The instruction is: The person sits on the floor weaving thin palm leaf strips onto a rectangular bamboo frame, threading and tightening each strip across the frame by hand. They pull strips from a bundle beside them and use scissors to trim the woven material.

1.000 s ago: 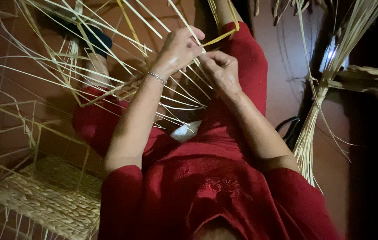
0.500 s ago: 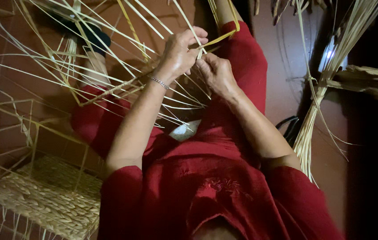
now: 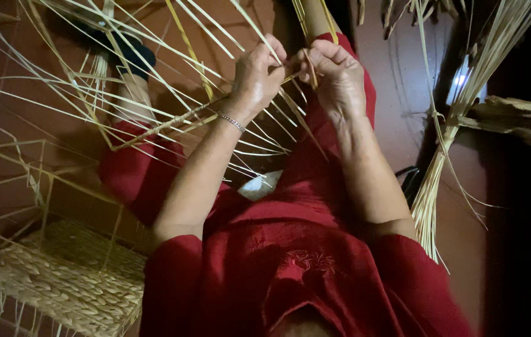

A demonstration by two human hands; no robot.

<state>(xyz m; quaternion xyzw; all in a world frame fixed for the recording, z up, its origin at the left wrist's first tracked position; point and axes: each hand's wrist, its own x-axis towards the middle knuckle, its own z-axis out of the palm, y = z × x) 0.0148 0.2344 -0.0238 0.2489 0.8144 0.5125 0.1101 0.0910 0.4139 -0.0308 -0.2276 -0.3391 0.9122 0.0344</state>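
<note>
Sitting on the reddish-brown tiled floor (image 3: 403, 93), a person in a dark red garment (image 3: 290, 274) fills the lower middle of the view, both forearms reaching up toward twelve o'clock. Spread across the lap and fanning out toward ten and eleven o'clock is the unfinished weave of pale straw-coloured reed strips (image 3: 153, 93), its loose ends radiating in all directions over the red cloth and the floor.

At eight o'clock stands a half-woven rectangular basket on a thin wire frame (image 3: 59, 274), its lower walls covered in braided pale fibre and the upper frame bare. At three o'clock a tied bundle of long dry reeds (image 3: 446, 143) lies on the floor, bound near its middle, apart from the person's right arm.

The left hand (image 3: 258, 73), with a thin silver bracelet (image 3: 233, 122) on the wrist, is closed, thumb and fingers pinching a reed strip at the top of the weave. The right hand (image 3: 334, 78) is closed too, fingers curled around a strip just beside the left; the two hands touch at the fingertips near twelve o'clock.

Between the forearms, near the centre, a small white scrap (image 3: 259, 186) rests on the red garment, under the ends of the strips.
</note>
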